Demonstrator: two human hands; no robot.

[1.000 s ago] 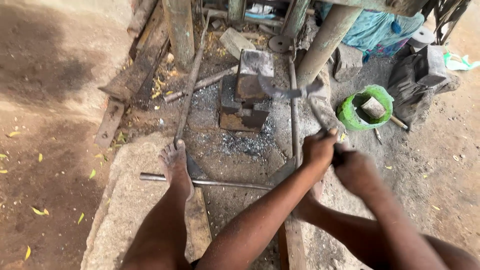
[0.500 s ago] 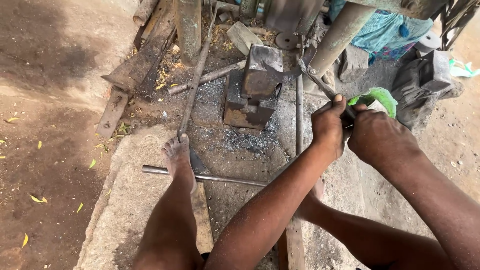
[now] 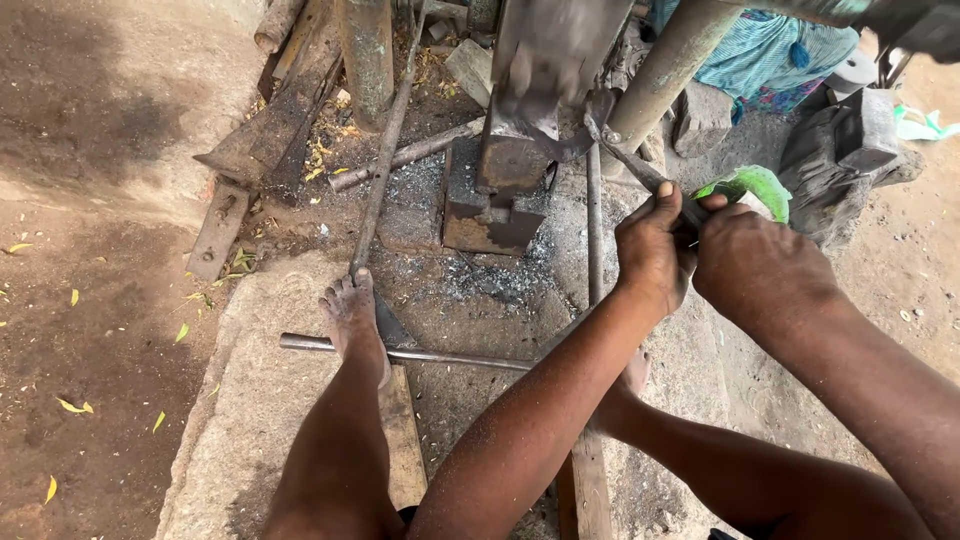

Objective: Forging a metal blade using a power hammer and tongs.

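Over the ash-strewn stone slab [image 3: 250,420], we are gripping a long dark metal handle [image 3: 650,175] with our left hand [image 3: 652,250] and right hand [image 3: 757,265] both closed tight, its blurred hammer head [image 3: 555,45] swinging above the rusty iron anvil block [image 3: 495,190], our bare foot [image 3: 352,318] pinning a thin steel rod [image 3: 440,356].

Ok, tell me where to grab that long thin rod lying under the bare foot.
Grip the rod at its bare left end, coming from above on the left. That end lies free on the stone slab; the foot pins the middle and the forearm hides the right part.

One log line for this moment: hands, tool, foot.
left hand: grips hammer handle | right hand: grips it behind | hammer head: blurred over anvil block | bare foot: on steel rod
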